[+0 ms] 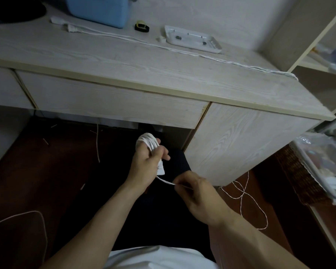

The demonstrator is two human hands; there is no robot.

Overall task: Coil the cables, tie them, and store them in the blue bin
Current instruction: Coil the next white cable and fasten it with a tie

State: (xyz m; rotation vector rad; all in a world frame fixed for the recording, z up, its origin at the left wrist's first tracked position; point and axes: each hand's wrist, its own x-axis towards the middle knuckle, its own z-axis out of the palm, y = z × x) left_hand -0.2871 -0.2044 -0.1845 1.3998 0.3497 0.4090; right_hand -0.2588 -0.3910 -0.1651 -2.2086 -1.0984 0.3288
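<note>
White cable (242, 193) is half wound: a coil (149, 142) sits around the left hand (144, 167), whose fingers (164, 152) curl to hold the loops, w/ the plug block hanging just below. Right hand (199, 197) pinches the feed strand between thumb & fingertips, taut betw. the two hands. Rest of the cable lies in loose loops on the floor by the table's side panel.

Risks, as I judge: floor loops cross each other, so pulling fast could knot them or snag on the cabinet corner; coil could slip off the fingertips if tension drops; no tie in hand yet.

Blue bin (99, 10) stands far back on the table (124, 61), well apart. A second cable (163, 46) stretches across the table, near a white tray (213, 45) & a black-yellow band (142, 27). Dark wood floor; shelf unit to the right.
</note>
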